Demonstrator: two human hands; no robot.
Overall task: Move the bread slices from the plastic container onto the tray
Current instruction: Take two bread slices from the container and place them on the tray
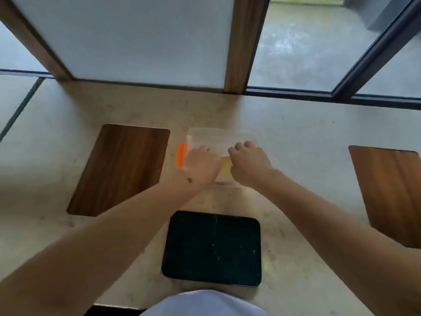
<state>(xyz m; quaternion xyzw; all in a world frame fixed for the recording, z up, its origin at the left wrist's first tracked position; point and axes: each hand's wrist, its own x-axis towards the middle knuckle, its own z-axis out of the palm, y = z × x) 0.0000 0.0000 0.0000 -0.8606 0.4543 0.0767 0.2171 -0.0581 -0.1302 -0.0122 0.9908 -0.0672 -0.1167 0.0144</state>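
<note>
A pale stone table (pixel 296 137) runs along a window wall, with a wooden board (pixel 120 169) inset on the left and another wooden board (pixel 391 192) on the right. Between them stands a clear plastic container (pixel 218 137) with an orange clip (pixel 181 155) on its left side, and both hands reach into it: the left hand (pixel 200 164) and right hand (pixel 249 161) have fingers curled down over what looks like pale bread (pixel 224 169), though blur hides whether they actually grip it. The black tray (pixel 213 248) lies bare near the table's front edge, just in front of the container.
</note>
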